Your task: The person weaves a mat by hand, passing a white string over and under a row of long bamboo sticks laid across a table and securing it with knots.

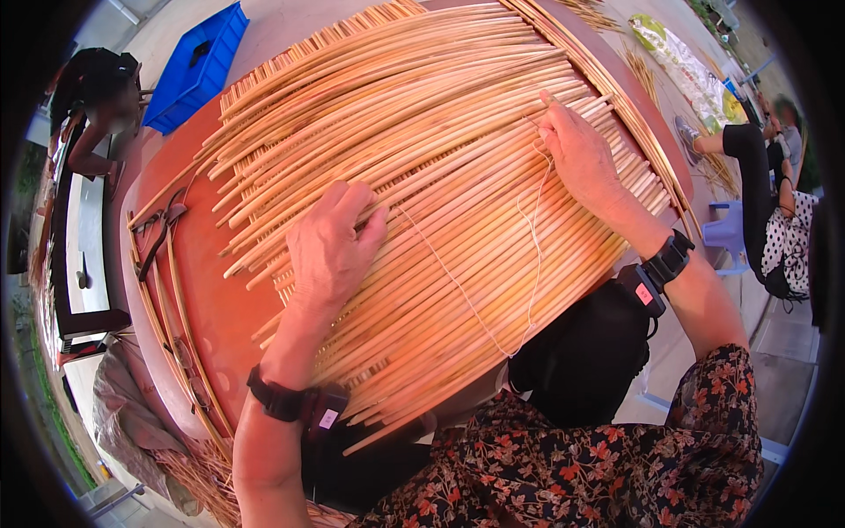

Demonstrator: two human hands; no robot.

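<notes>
A large mat of thin tan stalks (458,255), laid side by side, spreads across the table and over my lap. My left hand (333,242) is closed at its left part, thumb and fingers pinching a stalk in the row. Toward the upper right, my right hand (576,151) is closed in a pinch on a thin white string (535,224). From there the string hangs in a loose loop over the mat, then runs back up toward my left hand. Part of what the right fingertips grip is hidden.
On the red-brown tabletop (198,264) lie pliers-like cutters (158,231) and several bent stalks at left. Long stalks (616,97) edge the right side. A blue crate (198,66) stands far left; a purple stool (724,236) is at right. Other people sit on both sides.
</notes>
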